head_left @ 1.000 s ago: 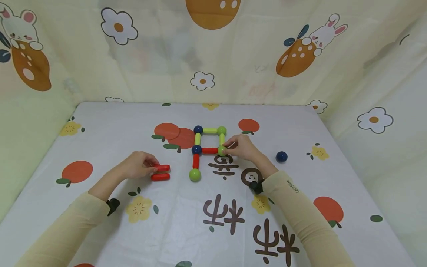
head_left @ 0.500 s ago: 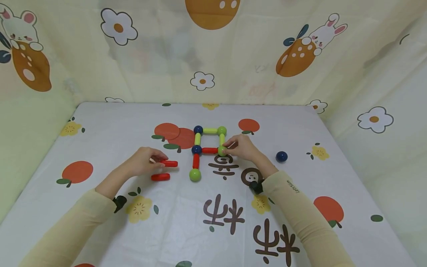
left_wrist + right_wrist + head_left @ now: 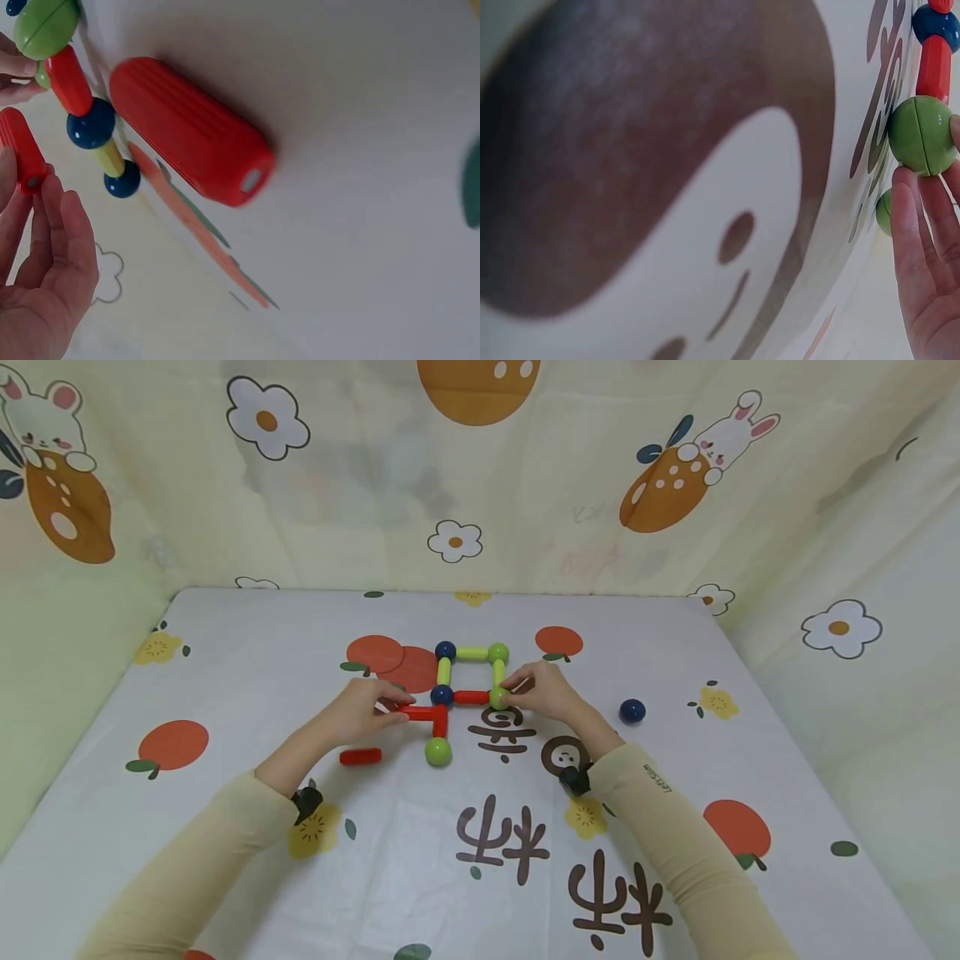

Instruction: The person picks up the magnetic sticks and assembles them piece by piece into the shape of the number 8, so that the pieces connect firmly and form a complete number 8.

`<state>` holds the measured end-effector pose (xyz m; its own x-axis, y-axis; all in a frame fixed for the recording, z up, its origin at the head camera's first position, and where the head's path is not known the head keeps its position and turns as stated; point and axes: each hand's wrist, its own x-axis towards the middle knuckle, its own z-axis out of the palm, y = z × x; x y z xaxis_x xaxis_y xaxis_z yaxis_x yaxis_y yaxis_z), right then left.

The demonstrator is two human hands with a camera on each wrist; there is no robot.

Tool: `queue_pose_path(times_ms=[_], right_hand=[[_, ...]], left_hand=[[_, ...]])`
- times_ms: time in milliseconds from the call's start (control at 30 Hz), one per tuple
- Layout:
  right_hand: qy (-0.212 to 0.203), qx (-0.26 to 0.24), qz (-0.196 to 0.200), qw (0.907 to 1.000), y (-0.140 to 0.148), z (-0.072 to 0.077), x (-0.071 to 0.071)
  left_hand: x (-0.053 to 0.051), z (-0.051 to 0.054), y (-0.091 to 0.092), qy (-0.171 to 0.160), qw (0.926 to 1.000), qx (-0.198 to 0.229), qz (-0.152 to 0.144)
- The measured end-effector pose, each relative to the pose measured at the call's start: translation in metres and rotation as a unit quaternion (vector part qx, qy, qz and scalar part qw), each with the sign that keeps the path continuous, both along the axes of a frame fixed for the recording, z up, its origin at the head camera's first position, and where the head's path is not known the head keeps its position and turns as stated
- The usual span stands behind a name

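Observation:
My left hand point(image 3: 358, 714) pinches a red rod point(image 3: 418, 713) left of a ball-and-rod frame. The rod's far end overlaps the frame's standing red rod point(image 3: 440, 728) in the head view; whether they touch, I cannot tell. My right hand point(image 3: 546, 692) pinches the green ball point(image 3: 919, 135) at the square's near right corner. Yellow-green rods point(image 3: 472, 654), a red rod point(image 3: 471, 697), two blue balls point(image 3: 442, 695) and two green balls form the square. From its near left corner a red rod runs toward me to another green ball point(image 3: 438, 752). A loose red rod point(image 3: 191, 131) lies below my left hand.
A loose blue ball point(image 3: 632, 711) lies to the right of my right hand. The table point(image 3: 420, 877) has a white cloth printed with fruit, flowers and characters. A patterned curtain point(image 3: 337, 502) hangs behind the table and at both sides.
My left hand has lifted one of the two loose red rods and carried it right, up to the frame. The other red rod stays put. My right hand has not moved.

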<state>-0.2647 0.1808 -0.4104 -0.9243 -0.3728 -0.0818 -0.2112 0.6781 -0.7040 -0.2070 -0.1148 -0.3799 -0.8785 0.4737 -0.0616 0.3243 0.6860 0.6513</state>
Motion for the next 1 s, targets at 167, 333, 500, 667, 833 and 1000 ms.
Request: queue_pose_path(times_ms=[167, 333, 500, 667, 833, 1000], right_hand=[[-0.002, 0.001, 0.000, 1.0000, 0.000, 0.000, 0.000], [-0.007, 0.005, -0.007, 0.9999, -0.001, 0.002, 0.000], [-0.009, 0.008, -0.010, 0.9999, -0.001, 0.001, 0.000], [-0.010, 0.007, -0.011, 0.9999, -0.001, 0.002, 0.001], [-0.010, 0.006, -0.011, 0.9999, -0.002, 0.002, 0.001], [-0.011, 0.008, -0.012, 0.9998, -0.001, 0.002, 0.001]], left_hand=[[-0.002, -0.001, 0.014, -0.005, 0.9998, 0.017, -0.010], [-0.002, 0.000, 0.028, -0.003, 0.9988, 0.035, -0.035], [-0.003, -0.001, 0.042, 0.000, 0.9981, 0.023, -0.057], [-0.002, -0.004, 0.052, -0.013, 0.9968, 0.015, -0.077], [0.000, -0.006, 0.057, -0.028, 0.9962, -0.001, -0.083], [0.001, -0.008, 0.061, -0.020, 0.9958, -0.023, -0.087]])
